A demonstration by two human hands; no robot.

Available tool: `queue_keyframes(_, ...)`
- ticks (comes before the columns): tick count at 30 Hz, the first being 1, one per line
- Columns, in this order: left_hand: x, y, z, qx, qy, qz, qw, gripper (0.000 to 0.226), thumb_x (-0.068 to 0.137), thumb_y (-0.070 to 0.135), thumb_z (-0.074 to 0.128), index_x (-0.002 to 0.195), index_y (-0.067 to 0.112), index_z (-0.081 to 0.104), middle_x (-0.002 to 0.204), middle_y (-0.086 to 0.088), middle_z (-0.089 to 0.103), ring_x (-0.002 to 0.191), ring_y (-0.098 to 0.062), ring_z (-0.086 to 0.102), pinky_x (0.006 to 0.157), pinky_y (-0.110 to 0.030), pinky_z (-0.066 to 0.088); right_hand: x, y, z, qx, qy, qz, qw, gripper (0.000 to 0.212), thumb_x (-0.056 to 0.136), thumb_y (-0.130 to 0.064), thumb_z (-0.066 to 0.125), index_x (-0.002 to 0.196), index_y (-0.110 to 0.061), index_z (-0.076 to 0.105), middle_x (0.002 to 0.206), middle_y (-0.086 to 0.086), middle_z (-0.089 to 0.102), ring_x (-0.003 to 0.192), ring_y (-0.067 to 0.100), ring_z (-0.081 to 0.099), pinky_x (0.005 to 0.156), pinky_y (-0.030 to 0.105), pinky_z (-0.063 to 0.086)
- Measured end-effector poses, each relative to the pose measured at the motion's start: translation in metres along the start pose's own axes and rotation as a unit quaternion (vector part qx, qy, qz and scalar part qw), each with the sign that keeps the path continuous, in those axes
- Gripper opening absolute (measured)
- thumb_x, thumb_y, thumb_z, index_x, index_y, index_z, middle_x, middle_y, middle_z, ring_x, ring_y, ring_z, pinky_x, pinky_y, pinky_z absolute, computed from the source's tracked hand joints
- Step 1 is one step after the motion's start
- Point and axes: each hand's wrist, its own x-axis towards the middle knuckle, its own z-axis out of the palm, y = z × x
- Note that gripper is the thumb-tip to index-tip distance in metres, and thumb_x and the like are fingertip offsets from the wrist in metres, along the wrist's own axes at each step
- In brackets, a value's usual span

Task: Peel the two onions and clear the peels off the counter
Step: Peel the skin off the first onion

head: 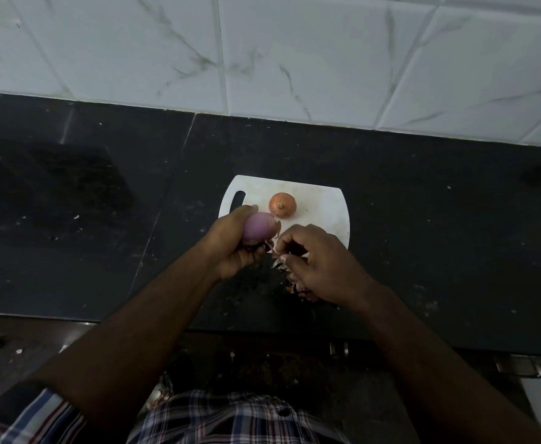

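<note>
Left hand [230, 245] is wrapped around the peeled onion [258, 226], held above the tabletop [423, 219] at the cutting board's [323, 200] 8 o'clock corner. Right hand [320, 264] pinches a peel strip [270, 246] at its base. Bare bulb looks slick and firm, so cup it; skin is papery and tears easily. Stem axis seems to run roughly 10-to-4. Unpeeled onion [282, 205] sits on the board, tip facing up.
</note>
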Motion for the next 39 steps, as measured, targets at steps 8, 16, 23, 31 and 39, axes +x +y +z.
queue_keyframes(8, -0.005, 0.000, -0.003, -0.029, -0.064, -0.045, 0.997, 0.033, 0.099, 0.041, 0.058, 0.106, 0.008, 0.060, 0.068, -0.009, 0.068, 0.072, -0.024, 0.064, 0.048, -0.021, 0.049, -0.007, 0.018, -0.005, -0.048, -0.007, 0.068, 0.996, 0.024, 0.088, -0.002, 0.065, 0.092, -0.021, 0.079, 0.094, -0.011, 0.069, 0.082, 0.003, 0.066, 0.074, 0.017, 0.053)
queue_keyframes(16, -0.002, -0.005, -0.005, -0.020, -0.085, -0.031, 0.996, 0.035, 0.097, 0.039, 0.058, 0.114, 0.008, 0.064, 0.087, -0.011, 0.072, 0.072, -0.022, 0.069, 0.050, -0.022, 0.051, 0.012, -0.004, -0.018, 0.100, 0.104, 0.075, 0.987, 0.036, 0.075, -0.015, 0.085, 0.106, -0.026, 0.070, 0.097, -0.011, 0.066, 0.093, 0.005, 0.062, 0.077, 0.026, 0.056)
queue_keyframes(23, -0.004, -0.006, 0.003, 0.032, -0.080, 0.028, 0.996, 0.026, 0.104, 0.033, 0.047, 0.100, 0.014, 0.064, 0.072, 0.000, 0.065, 0.058, -0.011, 0.060, 0.056, -0.026, 0.046, 0.026, -0.015, -0.001, 0.102, 0.053, 0.012, 0.993, 0.043, 0.073, -0.003, 0.076, 0.104, -0.025, 0.055, 0.112, -0.007, 0.059, 0.105, 0.013, 0.057, 0.085, 0.041, 0.056)
queue_keyframes(31, -0.008, -0.007, 0.010, 0.061, -0.052, 0.057, 0.995, 0.025, 0.104, 0.028, 0.047, 0.102, 0.012, 0.067, 0.075, -0.004, 0.067, 0.059, -0.013, 0.060, 0.049, -0.024, 0.049, 0.026, -0.012, -0.004, 0.068, 0.043, 0.019, 0.997, 0.039, 0.073, -0.003, 0.078, 0.096, -0.025, 0.054, 0.098, -0.009, 0.059, 0.094, 0.009, 0.058, 0.083, 0.034, 0.055)
queue_keyframes(39, -0.006, -0.009, 0.011, 0.057, -0.028, 0.044, 0.997, 0.024, 0.102, 0.029, 0.050, 0.102, 0.010, 0.065, 0.077, -0.007, 0.064, 0.058, -0.015, 0.060, 0.048, -0.025, 0.049, 0.024, -0.011, -0.006, 0.076, 0.036, 0.028, 0.996, 0.031, 0.079, 0.000, 0.074, 0.092, -0.022, 0.055, 0.089, -0.008, 0.062, 0.087, 0.006, 0.060, 0.077, 0.031, 0.055)
